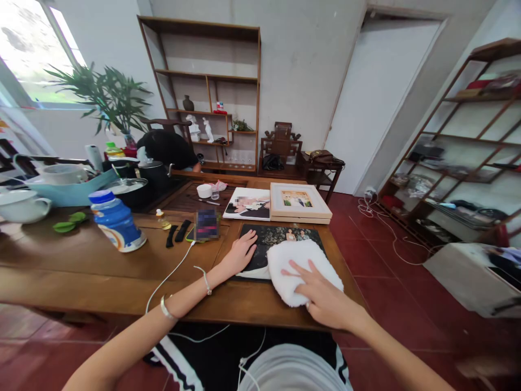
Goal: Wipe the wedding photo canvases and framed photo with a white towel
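Note:
A dark wedding photo panel (254, 264) lies on the wooden table in front of me. My left hand (241, 254) rests on its left side, fingers stretched out and holding nothing. On the panel's right part is a fluffy white cloth (285, 257), which hides much of the picture. My right hand (321, 288) lies over this cloth with its fingers spread, pressing on it from above. Just beyond the panel are a white photo album (234, 209) and a light framed photo box (301, 217), side by side.
Left on the table (183, 293) are a blue-capped bottle (118, 220), a small dropper bottle (163, 220), black strips (177, 233) and a phone (205, 225) with a white cable (169, 274). Pots and a teal tray (61, 195) stand farther left. A person (166, 149) leans low behind the table.

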The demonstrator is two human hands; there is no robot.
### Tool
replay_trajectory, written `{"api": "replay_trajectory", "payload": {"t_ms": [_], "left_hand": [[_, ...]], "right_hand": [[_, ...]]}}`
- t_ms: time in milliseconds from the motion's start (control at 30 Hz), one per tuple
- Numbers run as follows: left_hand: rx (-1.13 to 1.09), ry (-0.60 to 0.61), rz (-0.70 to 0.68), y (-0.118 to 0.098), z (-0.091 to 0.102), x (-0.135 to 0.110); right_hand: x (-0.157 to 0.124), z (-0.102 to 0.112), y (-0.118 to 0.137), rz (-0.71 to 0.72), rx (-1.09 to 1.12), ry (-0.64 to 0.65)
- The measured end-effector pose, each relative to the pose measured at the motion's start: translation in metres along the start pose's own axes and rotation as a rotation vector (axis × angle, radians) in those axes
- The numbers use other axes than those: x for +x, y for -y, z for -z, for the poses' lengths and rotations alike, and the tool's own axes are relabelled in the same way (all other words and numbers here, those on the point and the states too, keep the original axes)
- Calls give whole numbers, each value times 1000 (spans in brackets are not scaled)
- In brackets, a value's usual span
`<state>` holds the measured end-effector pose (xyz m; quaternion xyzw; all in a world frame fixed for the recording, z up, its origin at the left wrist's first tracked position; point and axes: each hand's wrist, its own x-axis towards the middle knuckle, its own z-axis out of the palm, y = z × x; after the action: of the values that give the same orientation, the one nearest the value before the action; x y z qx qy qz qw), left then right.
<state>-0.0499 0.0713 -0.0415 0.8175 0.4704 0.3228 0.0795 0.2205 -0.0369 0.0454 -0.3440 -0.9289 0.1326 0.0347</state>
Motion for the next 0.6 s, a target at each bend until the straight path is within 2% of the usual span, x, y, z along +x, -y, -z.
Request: {"api": "replay_trajectory", "payload": {"t_ms": [67, 133, 333, 433, 500, 600], "left_hand": [[4, 7, -1, 1, 0, 0], [5, 7, -3, 2, 0, 0], [1, -21, -27, 2, 1, 0], [5, -10, -21, 0, 3, 0], [6, -3, -17, 0, 4, 0], [-1, 5, -10, 1, 3, 0]], "right_hand": [[-1, 1, 5, 14, 21, 14], [5, 2, -4, -26, 28, 0], [51, 9, -77, -244, -84, -121], [68, 15, -98, -348, -128, -131], [69, 16, -94, -353, -134, -111], [53, 13, -63, -251, -97, -54]]}}
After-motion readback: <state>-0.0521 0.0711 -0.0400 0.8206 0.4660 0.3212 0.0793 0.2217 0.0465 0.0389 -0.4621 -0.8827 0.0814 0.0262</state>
